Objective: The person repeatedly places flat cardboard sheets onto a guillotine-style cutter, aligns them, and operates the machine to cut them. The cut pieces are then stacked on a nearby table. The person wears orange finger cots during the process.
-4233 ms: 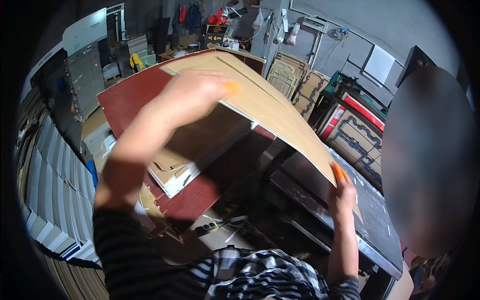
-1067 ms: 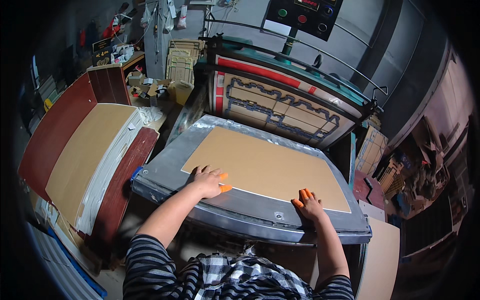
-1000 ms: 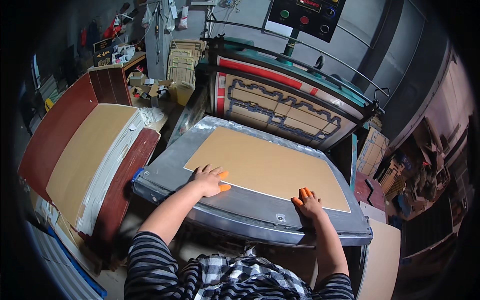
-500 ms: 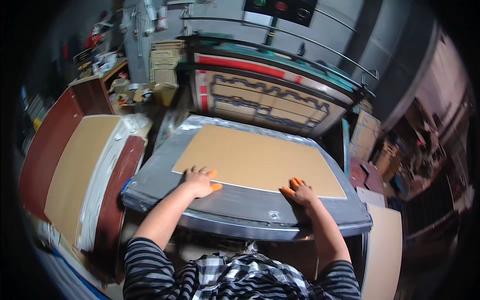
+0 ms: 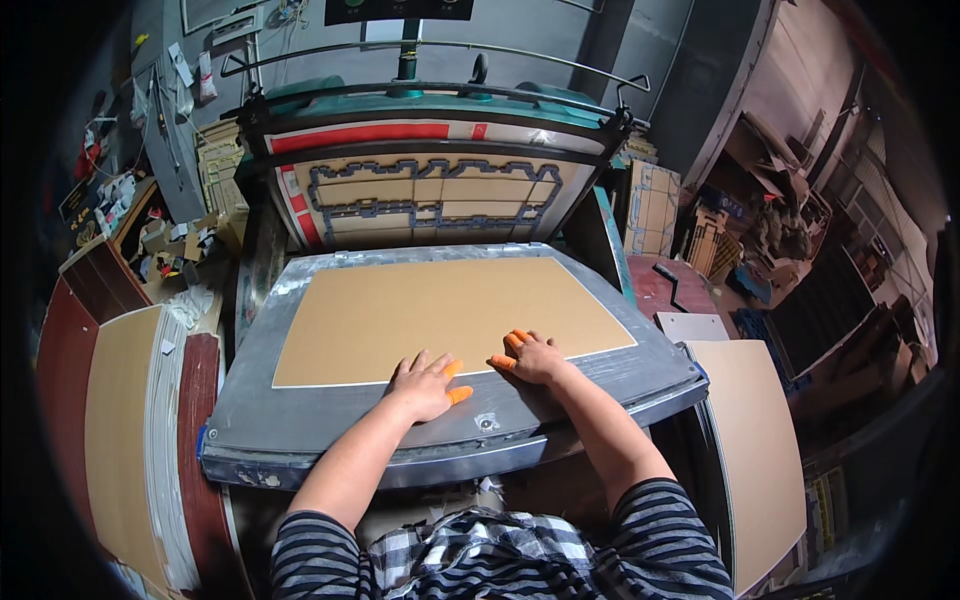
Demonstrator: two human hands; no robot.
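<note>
A large flat sheet of brown cardboard [image 5: 450, 310] with thin white edges lies on the grey metal bed [image 5: 330, 430] of a press. My left hand [image 5: 425, 388] rests palm down at its near edge, fingers spread over the board. Farther right along that edge, my right hand [image 5: 532, 358] also lies flat with fingers apart. Both hands wear orange finger covers on some digits. Neither grips anything. Behind the bed, the tilted press plate carries a wooden die board [image 5: 435, 200] with a dark, stepped outline.
Brown sheets are stacked at my left [image 5: 120, 430], beside dark red panels [image 5: 200, 430]. Another board stack [image 5: 750, 450] stands at the right, near a red surface [image 5: 675, 288] with a black crank-shaped bar. A metal rail [image 5: 450, 45] crosses above the press.
The view has swung, so the press sits farther left in it. My left hand has slid rightward along the sheet's near edge, bringing my hands closer together. Both remain flat.
</note>
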